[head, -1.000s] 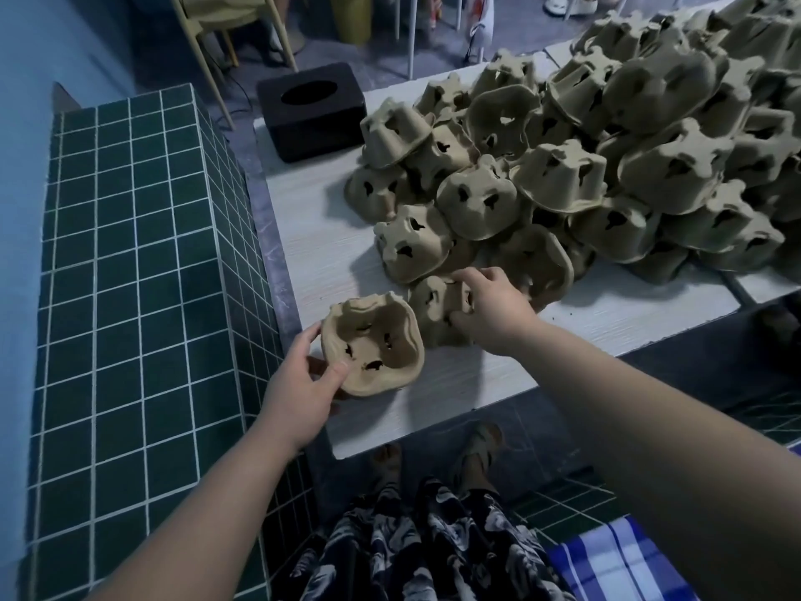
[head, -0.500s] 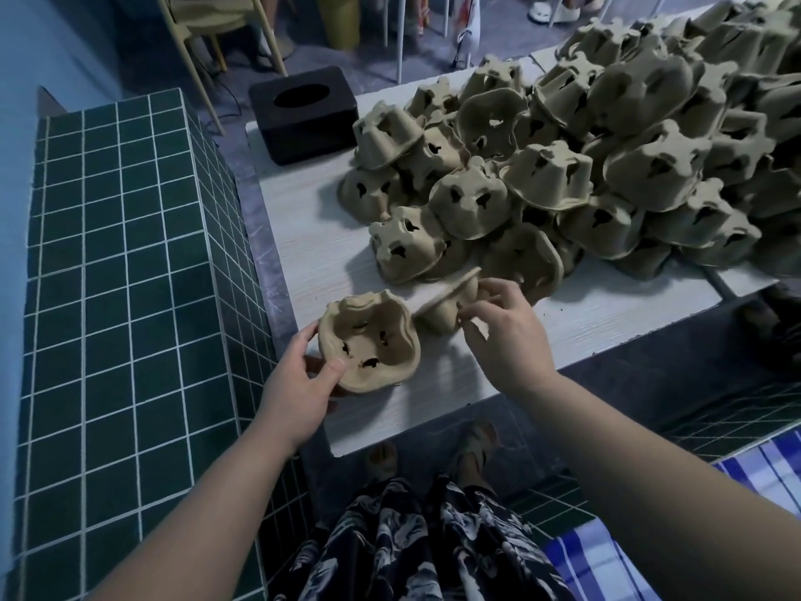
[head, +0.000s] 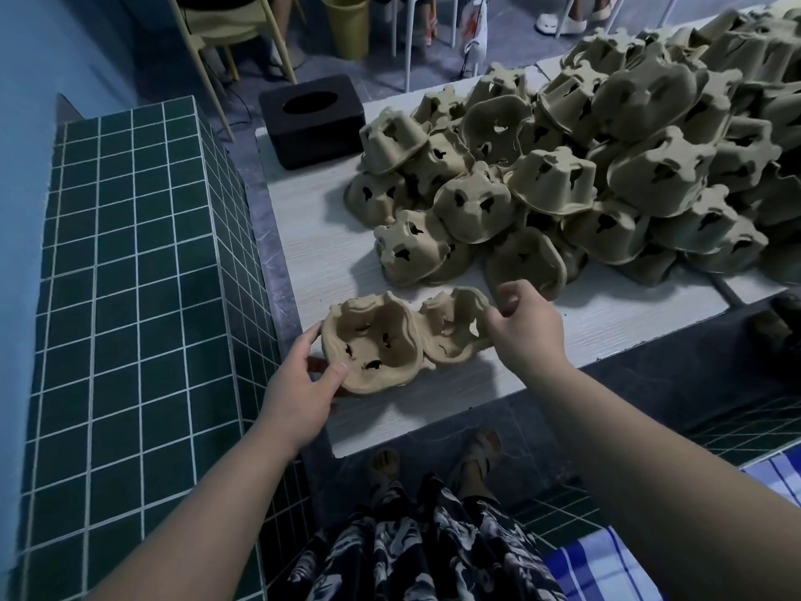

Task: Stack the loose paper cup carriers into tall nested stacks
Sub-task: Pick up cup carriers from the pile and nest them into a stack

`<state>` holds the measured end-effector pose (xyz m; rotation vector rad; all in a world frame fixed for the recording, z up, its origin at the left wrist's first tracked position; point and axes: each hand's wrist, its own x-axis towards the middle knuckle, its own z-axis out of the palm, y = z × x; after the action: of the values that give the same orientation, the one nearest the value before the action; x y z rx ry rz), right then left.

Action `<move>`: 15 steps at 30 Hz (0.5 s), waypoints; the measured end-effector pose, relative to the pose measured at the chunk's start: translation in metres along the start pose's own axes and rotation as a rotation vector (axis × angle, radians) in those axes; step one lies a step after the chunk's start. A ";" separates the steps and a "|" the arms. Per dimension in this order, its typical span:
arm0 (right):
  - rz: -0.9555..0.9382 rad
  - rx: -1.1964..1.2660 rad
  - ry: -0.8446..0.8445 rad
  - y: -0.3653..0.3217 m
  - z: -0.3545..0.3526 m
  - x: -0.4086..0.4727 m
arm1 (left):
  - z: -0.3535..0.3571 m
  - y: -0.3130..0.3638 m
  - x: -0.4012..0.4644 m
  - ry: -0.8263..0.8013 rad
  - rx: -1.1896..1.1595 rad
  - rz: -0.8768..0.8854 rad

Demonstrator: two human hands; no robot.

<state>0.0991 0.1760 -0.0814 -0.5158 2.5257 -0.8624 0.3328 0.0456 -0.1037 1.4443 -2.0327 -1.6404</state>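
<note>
The left hand [head: 299,383] grips the near rim of an open-side-up cup carrier [head: 372,344], thumb over the edge; the right hand [head: 522,329] pinches the rim of a second carrier [head: 453,327], tilted and touching the first on its right; both sit at the near corner of the pale desk [head: 320,236]; behind them a big heap of loose carriers [head: 607,167] lies mostly upside down; a black box [head: 312,119] stands at the far left corner; green tiles [head: 130,275] flank the desk's left edge.
</note>
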 end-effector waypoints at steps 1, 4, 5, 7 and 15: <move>-0.004 -0.020 0.008 0.001 0.000 0.000 | 0.000 -0.001 0.000 0.004 -0.005 -0.001; -0.034 0.000 0.086 0.003 -0.004 -0.007 | 0.002 0.002 -0.001 0.002 -0.024 -0.015; -0.052 0.038 0.138 0.002 -0.007 -0.009 | 0.003 0.002 0.000 0.000 -0.022 -0.012; -0.084 0.146 0.246 -0.002 -0.012 -0.012 | 0.005 0.003 0.001 -0.005 -0.026 -0.002; -0.146 0.503 -0.034 -0.024 0.008 -0.029 | 0.014 0.021 0.006 -0.043 -0.118 -0.040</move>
<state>0.1327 0.1681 -0.0635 -0.5400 2.1416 -1.4693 0.3090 0.0496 -0.0949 1.4307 -1.9041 -1.7902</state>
